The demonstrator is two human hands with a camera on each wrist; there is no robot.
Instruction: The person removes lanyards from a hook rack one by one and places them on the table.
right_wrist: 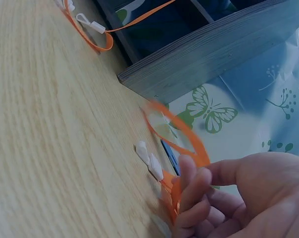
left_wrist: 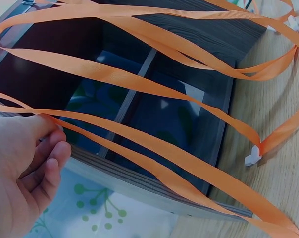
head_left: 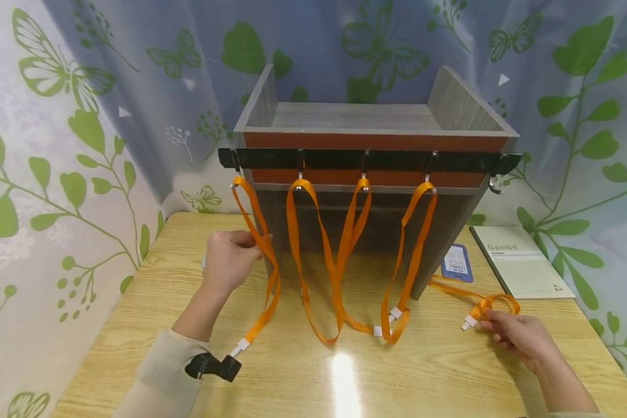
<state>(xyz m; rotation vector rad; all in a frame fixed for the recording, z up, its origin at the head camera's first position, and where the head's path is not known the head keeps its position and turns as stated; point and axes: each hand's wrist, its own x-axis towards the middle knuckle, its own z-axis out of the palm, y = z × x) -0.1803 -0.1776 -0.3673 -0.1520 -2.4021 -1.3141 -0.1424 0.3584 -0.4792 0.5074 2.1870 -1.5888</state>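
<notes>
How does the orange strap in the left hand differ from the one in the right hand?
The left strap hangs from a hook on the black rail; the right strap lies coiled on the table, unhooked. The left strap runs long and loose; the right strap is bunched at the fingers. Both are orange with white clips.

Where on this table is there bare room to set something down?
Bare wood lies at the table's left edge beside the left hand, and along the near edge between both arms. Crowded: the hanging lanyards in front of the shelf, and the booklet corner.
</notes>
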